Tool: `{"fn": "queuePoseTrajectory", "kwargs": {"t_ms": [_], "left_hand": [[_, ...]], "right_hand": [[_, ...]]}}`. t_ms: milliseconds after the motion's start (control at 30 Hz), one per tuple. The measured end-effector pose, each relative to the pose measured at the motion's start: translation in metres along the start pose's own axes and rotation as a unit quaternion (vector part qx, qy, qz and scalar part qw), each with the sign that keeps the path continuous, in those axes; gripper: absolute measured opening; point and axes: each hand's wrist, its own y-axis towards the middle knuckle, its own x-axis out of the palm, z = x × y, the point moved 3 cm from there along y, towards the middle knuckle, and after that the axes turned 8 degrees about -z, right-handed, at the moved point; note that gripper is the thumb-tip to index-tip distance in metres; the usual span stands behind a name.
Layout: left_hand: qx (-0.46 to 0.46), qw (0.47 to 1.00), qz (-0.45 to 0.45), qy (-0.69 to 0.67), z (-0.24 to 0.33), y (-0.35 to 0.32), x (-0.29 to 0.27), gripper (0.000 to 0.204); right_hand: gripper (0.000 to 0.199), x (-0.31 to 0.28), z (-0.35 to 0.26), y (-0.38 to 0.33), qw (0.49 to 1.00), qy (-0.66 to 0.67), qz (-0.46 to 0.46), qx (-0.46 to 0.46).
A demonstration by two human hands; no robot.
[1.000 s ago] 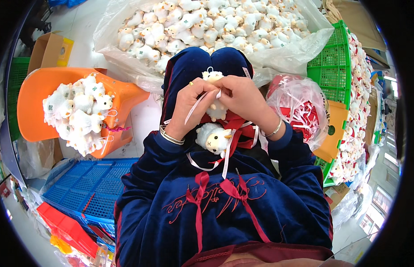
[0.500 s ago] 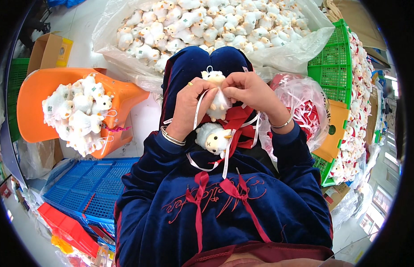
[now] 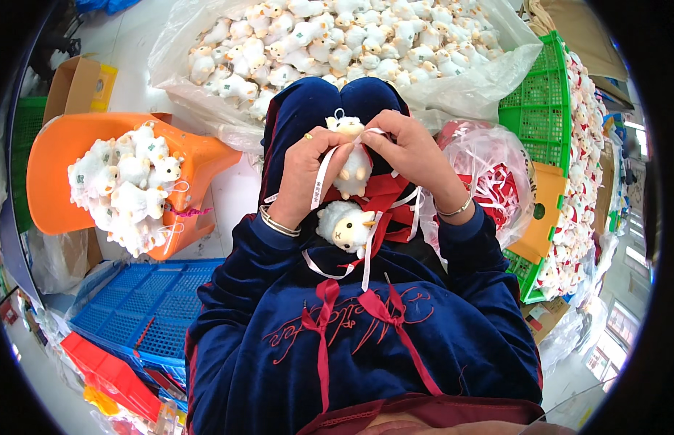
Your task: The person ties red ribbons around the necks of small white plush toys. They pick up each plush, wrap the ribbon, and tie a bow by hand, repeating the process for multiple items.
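A small white plush sheep with a hanging loop on its head lies upright between my knees. My left hand pinches a white printed ribbon at the toy's neck, its tail dangling below my fingers. On the other side my right hand grips the same ribbon, a short end sticking up past the fingertips. The ribbon runs across the neck, under the head. A second plush sheep, greyish white, lies in my lap facing up. Beside it are red ribbons and loose white ones.
A large clear plastic bag full of plush sheep lies ahead. An orange chair at left carries several more. At right are a plastic bag of red and white ribbons and a green crate. Blue crates stand lower left.
The ribbon has been drawn up across the toy's neck, and its end now shows above my right fingers. My right hand has shifted slightly up; the toy's chest is more exposed.
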Motion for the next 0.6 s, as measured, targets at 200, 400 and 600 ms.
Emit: {"fn": "queuePoseTrajectory", "kwargs": {"t_ms": [200, 400, 600], "left_hand": [[0.016, 1.0, 0.008, 0.025, 0.002, 0.002, 0.0, 0.012], [0.04, 0.998, 0.021, 0.039, 0.001, 0.003, 0.0, 0.014], [-0.047, 0.995, 0.007, -0.09, -0.007, 0.0, -0.002, 0.01]], "right_hand": [[0.02, 0.002, 0.001, 0.005, 0.996, 0.085, 0.002, -0.031], [0.016, 0.001, -0.006, 0.007, 0.992, 0.122, 0.014, 0.003], [0.01, 0.0, 0.001, -0.004, 0.959, 0.261, -0.112, -0.009]]}}
